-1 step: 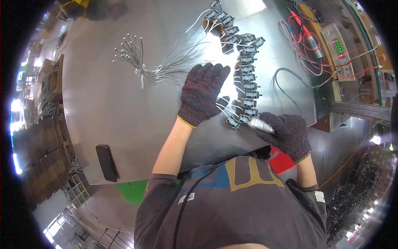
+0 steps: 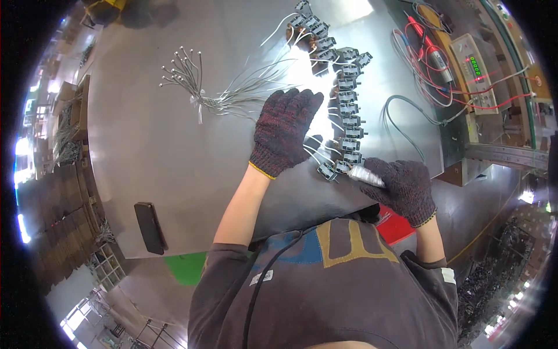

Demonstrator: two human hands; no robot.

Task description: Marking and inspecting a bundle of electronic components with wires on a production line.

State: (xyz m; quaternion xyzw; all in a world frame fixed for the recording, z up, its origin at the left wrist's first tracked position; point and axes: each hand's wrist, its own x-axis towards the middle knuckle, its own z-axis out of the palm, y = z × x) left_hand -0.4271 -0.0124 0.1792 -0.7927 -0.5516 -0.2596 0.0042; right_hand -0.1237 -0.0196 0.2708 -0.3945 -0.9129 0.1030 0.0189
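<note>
Both hands wear dark knitted gloves with reddish flecks. My left hand (image 2: 285,131) lies flat with fingers stretched out, over part of a bundle of thin grey-white wires (image 2: 232,102). Fastened near one end, the bundle fans out to small bright tips (image 2: 180,68). To its right, a curving row of small black-and-grey boxy components with short shafts (image 2: 347,109) runs toward me, with white leads attached. My right hand (image 2: 402,189) is closed around a silvery-white wrapped object (image 2: 367,176). That object's end is beside the nearest components (image 2: 327,170); its exact kind is unclear.
A black phone (image 2: 150,228) lies at the metal table's (image 2: 192,174) near left. At the right are a red probe-like tool (image 2: 427,43), tangled red and grey cables (image 2: 401,122) and a meter with a green display (image 2: 474,67). Something red (image 2: 396,225) sits below the table edge.
</note>
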